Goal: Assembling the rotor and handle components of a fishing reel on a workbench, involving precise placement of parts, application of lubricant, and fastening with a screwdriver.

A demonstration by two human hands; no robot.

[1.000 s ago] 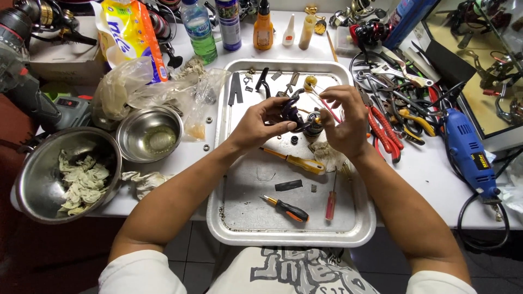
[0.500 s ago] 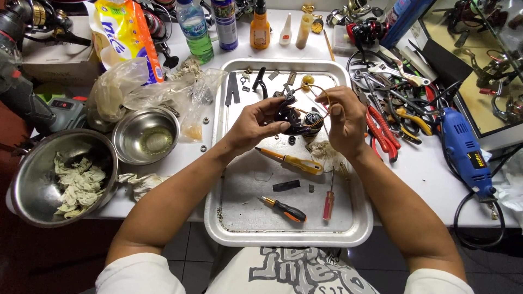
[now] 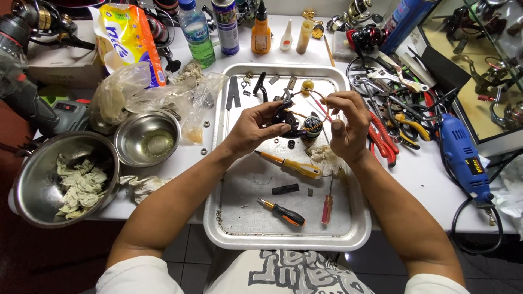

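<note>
My left hand (image 3: pixel 257 127) grips a black fishing reel body (image 3: pixel 284 116) over the metal tray (image 3: pixel 229 228). My right hand (image 3: pixel 344 121) pinches the reel's thin wire bail arm (image 3: pixel 308 93), which curves from the reel to my fingers. Under my hands lie a small black round part (image 3: pixel 312 125) and a crumpled rag (image 3: pixel 325 158). A yellow-handled screwdriver (image 3: pixel 291 165) sits just below my left hand. Lower in the tray lie a black and orange screwdriver (image 3: pixel 283 213) and a red-handled screwdriver (image 3: pixel 327 204).
Two steel bowls stand at the left, the big one (image 3: pixel 32 179) holding rags, the small one (image 3: pixel 147 139) beside it. Bottles (image 3: pixel 196 30) line the back. Pliers and wrenches (image 3: pixel 392 117) and a blue rotary tool (image 3: pixel 460 155) crowd the right.
Both hands stay over the tray with the reel. The right hand has shifted its fingers onto the wire bail and the reel has turned slightly.
</note>
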